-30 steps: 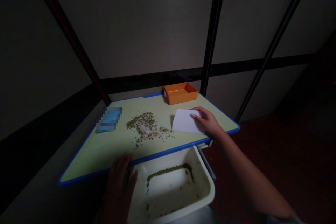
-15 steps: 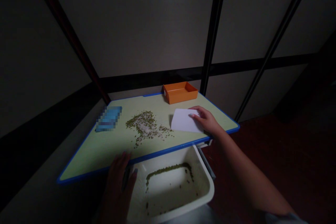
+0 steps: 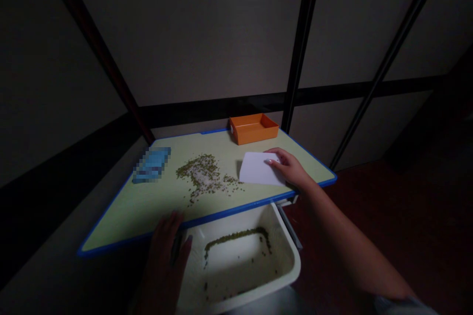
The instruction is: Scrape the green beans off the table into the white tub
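My right hand (image 3: 288,167) pinches the right side of a stiff white card (image 3: 258,168), thumb on its face, tilted low over the table. To the card's left lies a loose spread of small green beans or pellets mixed with whitish grains (image 3: 203,174). My left hand (image 3: 166,246) is in shadow at the table's front edge, fingers stretched onto the tabletop, thumb apart beside the left rim of a white bin (image 3: 290,270). That bin sits below the front edge, with green bits along its inner bottom edges.
The pale green table (image 3: 140,211) has a blue rim. An orange open tray (image 3: 254,133) stands at its back right. A blurred blue packet (image 3: 152,165) lies near the left edge. Dark panelled walls (image 3: 214,34) rise behind the table.
The card has shifted very slightly left in my right hand. My left hand stays nearly where it was, and the spread of grains looks the same.
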Demonstrator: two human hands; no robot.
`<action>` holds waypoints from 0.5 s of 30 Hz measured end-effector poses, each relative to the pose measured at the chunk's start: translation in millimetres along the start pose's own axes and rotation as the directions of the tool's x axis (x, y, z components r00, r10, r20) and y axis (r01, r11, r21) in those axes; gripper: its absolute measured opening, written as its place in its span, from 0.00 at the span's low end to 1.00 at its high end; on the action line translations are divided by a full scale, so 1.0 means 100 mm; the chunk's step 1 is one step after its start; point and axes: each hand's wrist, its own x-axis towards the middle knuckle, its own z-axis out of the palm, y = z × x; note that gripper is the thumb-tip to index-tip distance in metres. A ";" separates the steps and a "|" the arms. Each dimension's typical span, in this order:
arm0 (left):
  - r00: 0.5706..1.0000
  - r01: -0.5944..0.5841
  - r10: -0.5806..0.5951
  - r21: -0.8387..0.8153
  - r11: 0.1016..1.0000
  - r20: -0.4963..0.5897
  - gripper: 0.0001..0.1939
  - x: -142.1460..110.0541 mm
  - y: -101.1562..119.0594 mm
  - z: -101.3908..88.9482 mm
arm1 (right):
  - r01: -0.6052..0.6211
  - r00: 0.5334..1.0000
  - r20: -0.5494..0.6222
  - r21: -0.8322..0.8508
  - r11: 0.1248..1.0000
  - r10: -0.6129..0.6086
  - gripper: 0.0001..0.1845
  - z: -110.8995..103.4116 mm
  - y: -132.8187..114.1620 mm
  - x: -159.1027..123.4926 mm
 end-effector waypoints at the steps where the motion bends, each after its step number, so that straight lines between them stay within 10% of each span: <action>1: 1.000 0.001 -0.001 0.002 1.000 -0.001 0.25 0.00 0.01 0.00 | 0.001 1.000 0.000 -0.002 1.000 -0.001 0.17 0.00 0.00 0.00; 15: 1.000 -0.027 0.027 0.009 1.000 -0.011 0.25 -0.01 -0.01 0.00 | -0.034 0.998 0.045 0.056 0.998 0.031 0.18 0.02 0.00 0.03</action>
